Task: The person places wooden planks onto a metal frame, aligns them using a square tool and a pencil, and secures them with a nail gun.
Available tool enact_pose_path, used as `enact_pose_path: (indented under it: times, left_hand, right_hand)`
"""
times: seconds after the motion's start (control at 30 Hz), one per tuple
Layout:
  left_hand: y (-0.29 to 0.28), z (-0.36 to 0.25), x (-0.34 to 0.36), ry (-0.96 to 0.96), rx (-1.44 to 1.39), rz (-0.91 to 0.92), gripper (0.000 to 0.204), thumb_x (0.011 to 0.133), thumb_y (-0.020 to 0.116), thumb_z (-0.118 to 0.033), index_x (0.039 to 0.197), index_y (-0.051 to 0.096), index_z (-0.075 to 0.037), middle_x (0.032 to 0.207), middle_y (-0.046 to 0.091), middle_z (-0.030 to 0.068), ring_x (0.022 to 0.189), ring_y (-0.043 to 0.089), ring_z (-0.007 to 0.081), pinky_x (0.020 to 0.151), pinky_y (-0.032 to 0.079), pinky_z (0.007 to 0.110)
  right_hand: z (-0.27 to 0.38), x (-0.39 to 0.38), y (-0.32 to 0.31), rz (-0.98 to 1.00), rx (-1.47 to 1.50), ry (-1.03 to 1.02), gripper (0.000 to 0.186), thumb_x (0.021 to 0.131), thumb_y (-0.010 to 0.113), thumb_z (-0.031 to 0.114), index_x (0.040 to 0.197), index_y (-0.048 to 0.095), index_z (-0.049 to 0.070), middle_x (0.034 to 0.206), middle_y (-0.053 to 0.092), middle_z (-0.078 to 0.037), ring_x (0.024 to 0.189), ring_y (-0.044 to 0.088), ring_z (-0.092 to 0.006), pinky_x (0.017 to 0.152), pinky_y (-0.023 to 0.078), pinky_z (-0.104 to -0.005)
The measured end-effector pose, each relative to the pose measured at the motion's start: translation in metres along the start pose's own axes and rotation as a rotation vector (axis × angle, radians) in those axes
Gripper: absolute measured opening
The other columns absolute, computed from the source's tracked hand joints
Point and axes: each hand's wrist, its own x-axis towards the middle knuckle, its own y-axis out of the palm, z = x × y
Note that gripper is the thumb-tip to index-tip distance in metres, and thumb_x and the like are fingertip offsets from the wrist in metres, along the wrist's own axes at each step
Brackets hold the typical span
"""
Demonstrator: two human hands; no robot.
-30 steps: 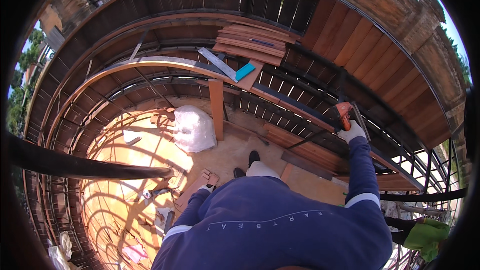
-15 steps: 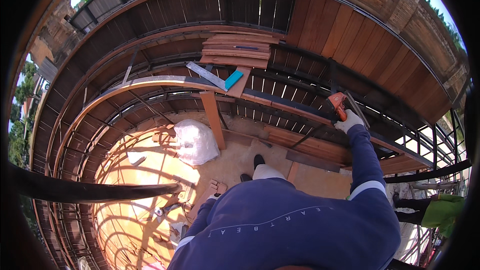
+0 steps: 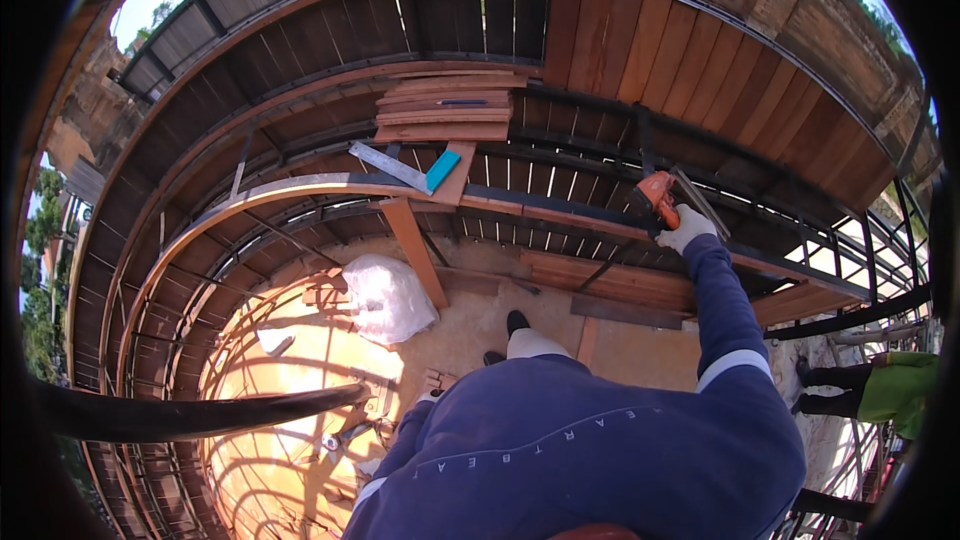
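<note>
My right hand (image 3: pixel 690 230), in a pale glove, reaches far forward with its fingers wrapped round an orange handheld power tool (image 3: pixel 655 202). The tool rests at the curved metal rail; its working end is hard to make out. Low beside my body, my left hand (image 3: pixel 430 396) shows only as a bit of glove near some small wood blocks (image 3: pixel 438 380), its fingers hidden. Left of the tool, a try square (image 3: pixel 441 172) with a teal stock and a silver blade lies across a short reddish board (image 3: pixel 458 178) on the rail.
Reddish boards (image 3: pixel 445 115) are stacked beyond the square, a pencil (image 3: pixel 462 102) on top. A plank (image 3: pixel 413 250) leans against the rail by a white plastic bundle (image 3: pixel 388 300). A dark curved bar (image 3: pixel 210 418) crosses at left. Another person (image 3: pixel 895 392) in green is at far right.
The whole view has shifted, so the boards, square and tool appear slightly further left. My right hand keeps its grip on the power tool at about the same place on the rail.
</note>
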Motion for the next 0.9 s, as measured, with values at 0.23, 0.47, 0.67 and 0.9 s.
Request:
enact_pose_path:
  times: [0.23, 0.47, 0.67, 0.9]
  left_hand:
    - [0.001, -0.004, 0.003, 0.006, 0.01, 0.01, 0.047, 0.097, 0.045, -0.05, 0.115, 0.068, -0.014, 0.117, 0.069, 0.0208, 0.111, 0.065, 0.0392, 0.094, 0.051, 0.047]
    - [0.005, -0.007, 0.0, 0.017, 0.011, 0.021, 0.046, 0.097, 0.045, -0.049, 0.115, 0.068, -0.014, 0.116, 0.069, 0.0206, 0.111, 0.065, 0.0392, 0.094, 0.051, 0.047]
    - [0.006, -0.004, -0.004, -0.002, 0.019, 0.028, 0.045, 0.097, 0.045, -0.049, 0.115, 0.068, -0.014, 0.116, 0.069, 0.0204, 0.11, 0.065, 0.0392, 0.093, 0.051, 0.047]
    - [0.004, -0.005, 0.001, 0.003, 0.026, 0.035, 0.044, 0.098, 0.045, -0.048, 0.114, 0.068, -0.014, 0.116, 0.069, 0.0201, 0.11, 0.065, 0.0392, 0.093, 0.051, 0.047]
  right_hand:
    - [0.007, -0.003, -0.007, 0.026, -0.006, 0.013, 0.082, 0.065, 0.082, 0.05, 0.131, 0.058, 0.008, 0.118, 0.069, -0.019, 0.113, 0.065, -0.0368, 0.097, 0.05, -0.0409]
    - [-0.002, 0.003, 0.003, -0.008, -0.008, -0.016, 0.081, 0.065, 0.082, 0.05, 0.13, 0.058, 0.007, 0.119, 0.069, -0.02, 0.113, 0.065, -0.0367, 0.097, 0.05, -0.0412]
    - [0.002, 0.002, 0.0, 0.016, -0.003, -0.002, 0.084, 0.065, 0.082, 0.05, 0.132, 0.058, 0.006, 0.121, 0.068, -0.02, 0.114, 0.065, -0.0364, 0.098, 0.05, -0.0411]
    - [0.006, -0.002, -0.004, 0.015, -0.022, 0.017, 0.086, 0.066, 0.082, 0.05, 0.135, 0.057, 0.006, 0.122, 0.068, -0.02, 0.115, 0.065, -0.036, 0.099, 0.05, -0.0401]
